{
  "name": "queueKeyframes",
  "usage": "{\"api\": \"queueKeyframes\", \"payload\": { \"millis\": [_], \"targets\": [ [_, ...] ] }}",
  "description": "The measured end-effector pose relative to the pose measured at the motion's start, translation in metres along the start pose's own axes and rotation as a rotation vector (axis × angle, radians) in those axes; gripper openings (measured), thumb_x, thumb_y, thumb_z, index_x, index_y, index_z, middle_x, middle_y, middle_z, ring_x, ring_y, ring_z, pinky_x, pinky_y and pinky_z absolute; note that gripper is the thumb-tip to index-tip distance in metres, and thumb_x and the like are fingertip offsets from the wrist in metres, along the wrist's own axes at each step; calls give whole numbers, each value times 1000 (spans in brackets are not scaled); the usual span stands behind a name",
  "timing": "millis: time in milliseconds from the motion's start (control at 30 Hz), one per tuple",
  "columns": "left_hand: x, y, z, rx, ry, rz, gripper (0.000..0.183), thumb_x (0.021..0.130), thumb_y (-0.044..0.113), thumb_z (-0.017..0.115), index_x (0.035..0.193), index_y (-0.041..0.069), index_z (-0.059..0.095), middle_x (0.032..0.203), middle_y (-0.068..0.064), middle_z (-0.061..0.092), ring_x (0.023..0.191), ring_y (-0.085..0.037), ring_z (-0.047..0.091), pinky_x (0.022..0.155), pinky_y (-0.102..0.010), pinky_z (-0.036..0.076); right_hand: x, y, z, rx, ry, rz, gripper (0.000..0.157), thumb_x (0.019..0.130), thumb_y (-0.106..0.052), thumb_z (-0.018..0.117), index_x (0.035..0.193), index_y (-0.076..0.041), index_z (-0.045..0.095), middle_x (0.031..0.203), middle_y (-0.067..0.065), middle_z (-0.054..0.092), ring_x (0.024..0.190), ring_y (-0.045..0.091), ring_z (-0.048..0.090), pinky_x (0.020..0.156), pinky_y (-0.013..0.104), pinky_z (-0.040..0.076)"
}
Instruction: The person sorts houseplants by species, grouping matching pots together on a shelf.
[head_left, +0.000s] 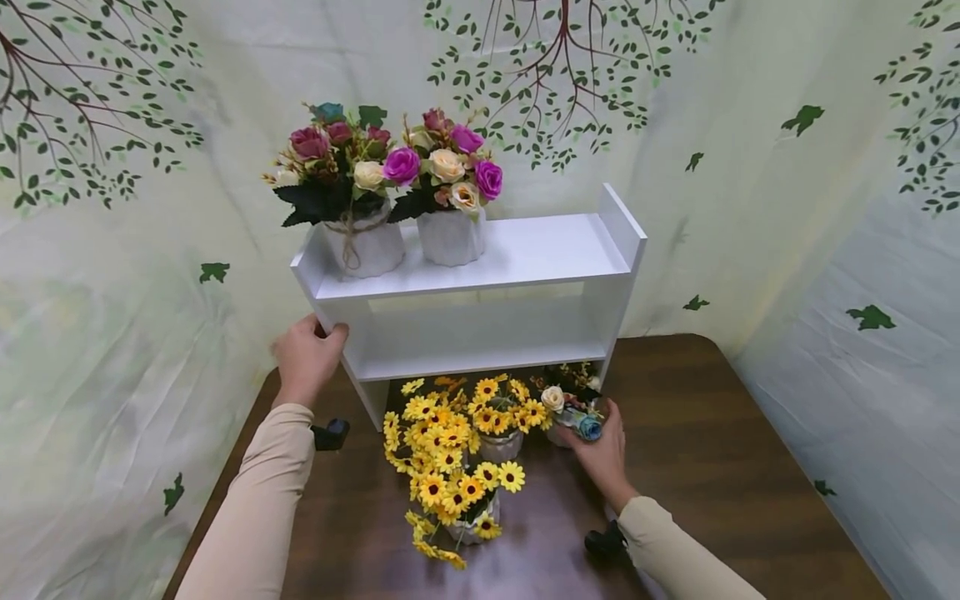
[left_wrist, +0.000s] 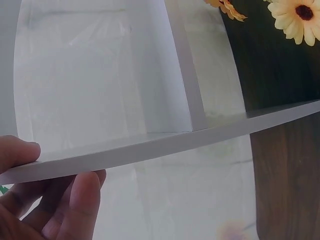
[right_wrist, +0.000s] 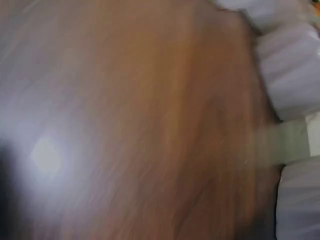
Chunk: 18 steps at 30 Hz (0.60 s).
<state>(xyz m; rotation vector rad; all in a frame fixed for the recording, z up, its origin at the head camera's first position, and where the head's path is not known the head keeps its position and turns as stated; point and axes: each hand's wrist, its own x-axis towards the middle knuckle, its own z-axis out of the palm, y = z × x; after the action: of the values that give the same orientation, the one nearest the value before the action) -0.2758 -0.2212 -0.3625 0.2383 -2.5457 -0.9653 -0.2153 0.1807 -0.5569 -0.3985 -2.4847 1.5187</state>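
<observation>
A white two-tier shelf stands on the table. My left hand grips the edge of its left side panel; in the left wrist view the fingers and thumb pinch that white board. Under the lower tier, at the right, is a potted arrangement with cream and blue roses. My right hand holds its pot, thumb in front and fingers on the right side, partly hidden by the flowers. The right wrist view is blurred and does not show the hand, only whitish pots at its edge.
Two white pots of mixed roses stand on the upper tier's left half. Several pots of yellow daisies crowd the brown table in front of and below the shelf. Leaf-printed curtains surround the table.
</observation>
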Motion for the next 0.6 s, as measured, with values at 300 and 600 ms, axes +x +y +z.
{"api": "queueKeyframes", "payload": {
  "millis": [300,600],
  "targets": [
    [1,3,-2,34,18,10,32,92,25,54,93,-4,68,92,-26,72,81,-39,64,76,-43,36,5,10,17,150,9,-85,98,76,-23,82,153,-2,25,146,28,43,134,44,44,109,60,35],
    [1,5,-2,13,20,-17,34,92,26,54,98,-5,68,96,-27,72,87,-41,64,87,-51,34,10,5,36,345,75,-50,100,75,-9,80,155,1,21,143,26,48,130,33,52,105,44,46]
  ]
}}
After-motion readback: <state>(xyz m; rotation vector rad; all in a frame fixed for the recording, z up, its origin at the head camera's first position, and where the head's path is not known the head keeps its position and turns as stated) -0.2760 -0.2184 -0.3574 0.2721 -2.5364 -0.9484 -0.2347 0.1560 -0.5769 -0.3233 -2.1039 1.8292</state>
